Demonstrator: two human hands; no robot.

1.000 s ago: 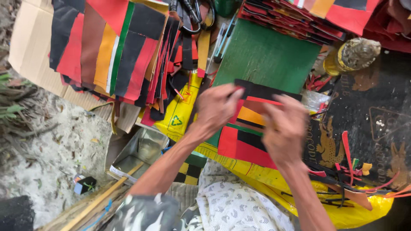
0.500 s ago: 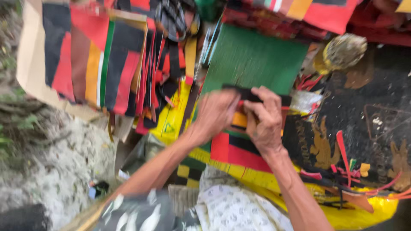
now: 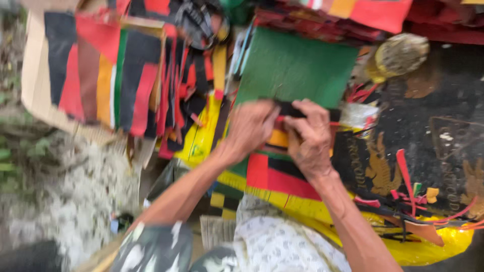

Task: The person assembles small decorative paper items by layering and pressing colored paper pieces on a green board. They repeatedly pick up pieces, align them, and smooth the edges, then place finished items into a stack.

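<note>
Both of my hands meet at the middle of the head view over a small patchwork piece (image 3: pixel 280 174) of black, orange, red and green strips. My left hand (image 3: pixel 250 126) pinches its upper edge from the left. My right hand (image 3: pixel 311 137) grips the same black top strip (image 3: pixel 288 109) from the right. The two hands are close together, fingers curled on the piece. A green sheet (image 3: pixel 297 68) lies just beyond the hands. The frame is blurred, so fine finger detail is unclear.
A larger panel of sewn red, black, orange and green strips (image 3: pixel 106 75) lies at the left on cardboard. Scissors (image 3: pixel 201 22) rest at the top. A black mat with gold figures (image 3: pixel 433 151), loose scraps and a yellow bag (image 3: pixel 433 242) are at the right.
My right hand has moved up and left to meet my left hand on the piece's top edge. The camera view has shifted slightly and blurred.
</note>
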